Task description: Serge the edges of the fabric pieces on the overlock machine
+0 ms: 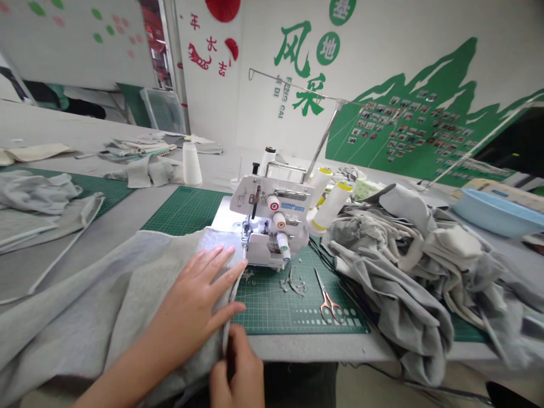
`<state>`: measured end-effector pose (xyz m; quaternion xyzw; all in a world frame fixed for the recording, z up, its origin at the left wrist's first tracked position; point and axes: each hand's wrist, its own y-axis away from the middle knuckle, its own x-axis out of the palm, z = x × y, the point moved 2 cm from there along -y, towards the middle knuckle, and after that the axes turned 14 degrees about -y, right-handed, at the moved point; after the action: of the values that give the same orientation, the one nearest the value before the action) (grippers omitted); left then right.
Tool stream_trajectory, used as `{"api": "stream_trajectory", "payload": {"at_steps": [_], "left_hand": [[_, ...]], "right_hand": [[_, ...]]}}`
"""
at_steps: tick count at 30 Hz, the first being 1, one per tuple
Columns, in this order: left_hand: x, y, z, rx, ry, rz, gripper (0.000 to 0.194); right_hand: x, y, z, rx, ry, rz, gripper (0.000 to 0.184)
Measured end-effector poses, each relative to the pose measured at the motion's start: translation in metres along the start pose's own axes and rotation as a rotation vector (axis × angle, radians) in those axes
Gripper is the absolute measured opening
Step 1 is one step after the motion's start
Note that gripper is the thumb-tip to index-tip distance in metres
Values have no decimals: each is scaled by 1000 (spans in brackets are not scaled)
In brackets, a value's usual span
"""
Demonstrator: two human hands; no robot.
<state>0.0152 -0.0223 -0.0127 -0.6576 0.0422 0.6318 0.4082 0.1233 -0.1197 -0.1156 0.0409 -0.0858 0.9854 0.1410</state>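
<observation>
Two hands: left hand (191, 300) spread on grey fleece (140, 283), right hand (236, 368) pinching its folded edge (227, 323).

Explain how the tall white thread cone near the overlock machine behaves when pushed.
The thread cone stands tall and narrow, so it would probably tip, then likely roll on its round body. Wound thread is probably light for its size.

The white wall (382, 34) bears green 风采 with "FENG CAI", and red 年大吉.
</observation>
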Motion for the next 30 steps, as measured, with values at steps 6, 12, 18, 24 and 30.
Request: {"api": "stream_trajectory", "payload": {"at_steps": [6,12,18,24,30], "left_hand": [[0,3,-1,12,36,25,49],[5,5,-5,18,-11,-25,57],[5,5,-3,18,-1,-20,78],[6,1,-3,4,-27,-26,75],[6,-3,0,-17,-1,-14,73]], "right_hand": [[9,-46,25,-4,-124,-31,26],[15,-59,30,9,-103,-19,26],[11,-58,29,89,-288,-21,36],[10,-64,31,111,-338,33,26],[8,-63,30,59,-331,-53,18]]}}
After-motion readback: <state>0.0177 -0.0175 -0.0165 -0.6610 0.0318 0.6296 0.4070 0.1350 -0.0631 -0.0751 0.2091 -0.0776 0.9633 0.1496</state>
